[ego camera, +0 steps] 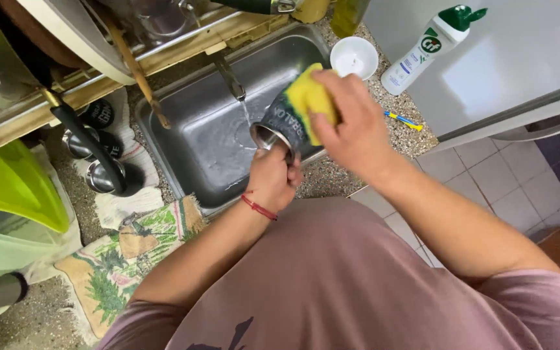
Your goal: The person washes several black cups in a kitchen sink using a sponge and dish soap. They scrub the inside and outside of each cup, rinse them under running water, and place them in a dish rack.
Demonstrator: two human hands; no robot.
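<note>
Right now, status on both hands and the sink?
Left hand grips dark metal cup over the sink. Right hand presses yellow sponge on it. Tap running, nothing blocking.

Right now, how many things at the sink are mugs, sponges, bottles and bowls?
Mugs: 4, the dark mug in the left hand, three drying.
Sponges: 1, the yellow sponge under the right hand.
Bottles: 1, the white cleaner bottle.
Bowls: 1, the white bowl.
Total: 7

sink basin (189, 139) open left, tap (230, 78) overhead, rack (183, 45) seemingly crowding behind
</note>
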